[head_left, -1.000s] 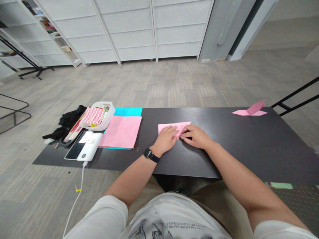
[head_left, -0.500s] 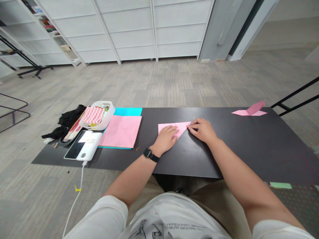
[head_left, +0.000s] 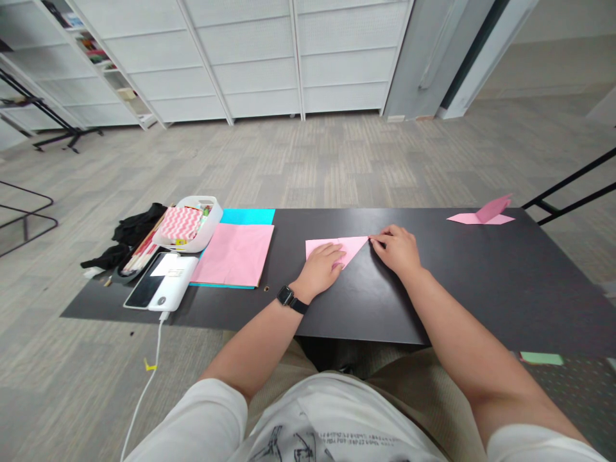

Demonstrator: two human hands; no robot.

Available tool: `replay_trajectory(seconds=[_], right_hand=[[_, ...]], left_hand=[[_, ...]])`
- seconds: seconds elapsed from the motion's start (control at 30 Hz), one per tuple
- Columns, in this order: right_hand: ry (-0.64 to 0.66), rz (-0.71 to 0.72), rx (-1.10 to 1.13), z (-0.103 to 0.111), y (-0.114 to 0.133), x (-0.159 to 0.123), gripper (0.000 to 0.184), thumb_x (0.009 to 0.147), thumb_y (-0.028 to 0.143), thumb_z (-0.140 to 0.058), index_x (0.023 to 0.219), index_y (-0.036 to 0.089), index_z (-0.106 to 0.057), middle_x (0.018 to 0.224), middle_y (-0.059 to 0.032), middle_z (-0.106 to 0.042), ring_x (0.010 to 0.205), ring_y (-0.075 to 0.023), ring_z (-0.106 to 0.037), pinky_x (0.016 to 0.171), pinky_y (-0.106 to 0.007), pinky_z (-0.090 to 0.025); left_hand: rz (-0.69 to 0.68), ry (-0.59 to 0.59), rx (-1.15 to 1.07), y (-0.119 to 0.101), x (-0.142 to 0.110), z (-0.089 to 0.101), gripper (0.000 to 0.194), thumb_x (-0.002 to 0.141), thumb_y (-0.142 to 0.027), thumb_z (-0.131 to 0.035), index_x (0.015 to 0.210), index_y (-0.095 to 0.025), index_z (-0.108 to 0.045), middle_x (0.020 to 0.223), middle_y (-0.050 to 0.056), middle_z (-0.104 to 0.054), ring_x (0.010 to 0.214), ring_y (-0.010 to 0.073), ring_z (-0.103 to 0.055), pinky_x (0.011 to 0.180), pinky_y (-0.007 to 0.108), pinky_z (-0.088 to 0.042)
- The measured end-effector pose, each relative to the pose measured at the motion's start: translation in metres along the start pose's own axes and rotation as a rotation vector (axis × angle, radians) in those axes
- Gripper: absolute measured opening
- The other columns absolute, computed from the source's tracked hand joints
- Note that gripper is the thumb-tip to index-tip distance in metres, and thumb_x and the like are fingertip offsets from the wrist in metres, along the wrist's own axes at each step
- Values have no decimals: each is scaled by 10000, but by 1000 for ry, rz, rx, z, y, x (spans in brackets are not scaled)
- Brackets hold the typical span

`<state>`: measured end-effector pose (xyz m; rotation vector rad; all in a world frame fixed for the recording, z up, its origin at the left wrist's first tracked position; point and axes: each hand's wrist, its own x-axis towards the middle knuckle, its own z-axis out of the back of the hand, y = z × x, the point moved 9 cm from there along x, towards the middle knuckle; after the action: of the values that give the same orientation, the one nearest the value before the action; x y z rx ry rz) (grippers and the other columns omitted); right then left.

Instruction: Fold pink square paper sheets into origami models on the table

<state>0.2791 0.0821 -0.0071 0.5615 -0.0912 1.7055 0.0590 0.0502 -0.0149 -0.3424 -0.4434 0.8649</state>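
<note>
A folded piece of pink paper (head_left: 353,246), shaped like a triangle with its sharp corner to the right, lies on the dark table. My left hand (head_left: 323,266) rests flat over its left half, fingers stretched out, pressing it down and hiding part of it. At the right corner, my right hand (head_left: 394,249) has thumb and index finger pinched together at the very tip of the paper. The other fingers of that hand are curled in.
Left of my hands lie pink sheets (head_left: 235,253) on blue paper (head_left: 248,215), a white basket (head_left: 212,221), a phone (head_left: 144,282) and a white power bank (head_left: 173,282) with a cable. A folded pink paper figure (head_left: 486,215) stands at the table's far right.
My right hand has slid slightly right, out to the tip of the pink paper's corner. My left hand stays in the same place on the paper.
</note>
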Motion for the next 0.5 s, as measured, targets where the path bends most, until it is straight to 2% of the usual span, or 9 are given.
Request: replay_trajectory(seconds=[0.17,0.37,0.5], right_hand=[[-2,183,95,5,23,-4,285,1023,379,-607,1127,303,-862,1097,-112,-723,1008,-300,-620,899,-480,-481],[158,486,290,4,69,-19,245,1019,331,-641,1140,348,-853,1110,-80,-746,1049,-262,-665,935,-454,-490],[226,587,346,2,90,-29,230,1004,311,-667,1134,358,-850,1112,-65,-763,1044,-246,-686,937,-442,-482]], left_hand=[[-2,-1,-1,0,0,1,376,1010,-220,-626,1375,-203,-715,1571,62,-620,1483,268,-536,1318,464,-374],[-25,-28,-3,3,1,-2,349,1064,-214,-526,1350,-219,-726,1549,53,-640,1465,247,-558,1302,458,-398],[-29,-33,-6,3,2,-3,350,1087,-221,-480,1331,-233,-730,1528,56,-657,1451,241,-576,1290,474,-414]])
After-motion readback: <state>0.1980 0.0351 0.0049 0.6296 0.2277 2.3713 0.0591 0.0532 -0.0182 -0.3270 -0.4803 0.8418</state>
